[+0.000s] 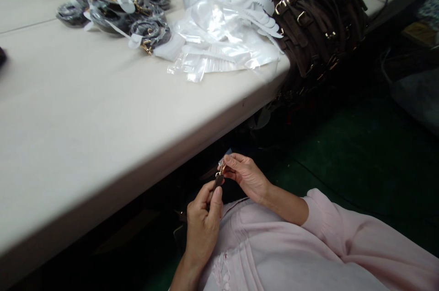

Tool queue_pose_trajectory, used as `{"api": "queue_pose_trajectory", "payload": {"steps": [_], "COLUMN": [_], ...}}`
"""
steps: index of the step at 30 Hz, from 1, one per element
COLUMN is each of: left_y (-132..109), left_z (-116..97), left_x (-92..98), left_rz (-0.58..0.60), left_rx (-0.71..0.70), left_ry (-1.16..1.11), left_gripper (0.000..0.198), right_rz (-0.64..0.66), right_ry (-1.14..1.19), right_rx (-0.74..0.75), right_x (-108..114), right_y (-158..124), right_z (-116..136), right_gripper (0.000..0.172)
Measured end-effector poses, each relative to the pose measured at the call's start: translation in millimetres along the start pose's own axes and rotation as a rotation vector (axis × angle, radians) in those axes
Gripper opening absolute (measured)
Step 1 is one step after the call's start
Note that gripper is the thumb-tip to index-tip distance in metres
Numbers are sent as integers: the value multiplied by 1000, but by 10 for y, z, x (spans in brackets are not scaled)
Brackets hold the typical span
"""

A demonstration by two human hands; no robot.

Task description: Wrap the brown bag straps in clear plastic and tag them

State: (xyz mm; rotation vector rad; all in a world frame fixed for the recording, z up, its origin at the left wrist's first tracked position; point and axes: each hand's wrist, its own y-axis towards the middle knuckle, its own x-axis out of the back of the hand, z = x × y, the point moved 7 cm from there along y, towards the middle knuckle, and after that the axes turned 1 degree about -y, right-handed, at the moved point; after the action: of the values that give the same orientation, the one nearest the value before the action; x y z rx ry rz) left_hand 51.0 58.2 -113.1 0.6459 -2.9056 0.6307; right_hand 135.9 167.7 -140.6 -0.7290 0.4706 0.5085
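My left hand (205, 215) is closed around the end of a dark brown leather strap (217, 183), thumb on top of it. A small gold-coloured metal clasp (222, 168) sits at the strap's tip. My right hand (248, 177) pinches this clasp between thumb and fingers, along with a bit of something clear and shiny that I cannot make out. Both hands are in front of my body, below the edge of the table. The rest of the strap is hidden by my left hand and the dark background.
A white-topped table (103, 135) stretches across the left. On it lie a pile of clear plastic bags (222, 30) and several coiled straps in plastic (151, 30) with white tags. Many brown buckled straps (305, 25) hang over the far edge. The floor (343, 153) is dark green.
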Motion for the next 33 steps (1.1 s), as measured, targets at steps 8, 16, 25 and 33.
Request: {"api": "queue_pose_trajectory", "payload": {"steps": [8,16,25,33], "left_y": [92,83,82,59], "left_z": [-13,-22,-110,-118], "left_x": [-12,13,31,-148], "left_rz": [-3,-64,127,432], "left_rx": [31,-61,-62,255], "left_ry": [-39,62,-55,-641], "left_gripper": [34,35,49,51], "right_rz": [27,154,487,773], "right_ry": [-221,-628,-703,-381], "right_rx": [93,387,47,-227], "right_x": [-76,-106,-113,-186], "right_y": [-71,-103,-219,-311], "right_z": [-37,168,116,-122], "right_gripper": [30,27,42,53]}}
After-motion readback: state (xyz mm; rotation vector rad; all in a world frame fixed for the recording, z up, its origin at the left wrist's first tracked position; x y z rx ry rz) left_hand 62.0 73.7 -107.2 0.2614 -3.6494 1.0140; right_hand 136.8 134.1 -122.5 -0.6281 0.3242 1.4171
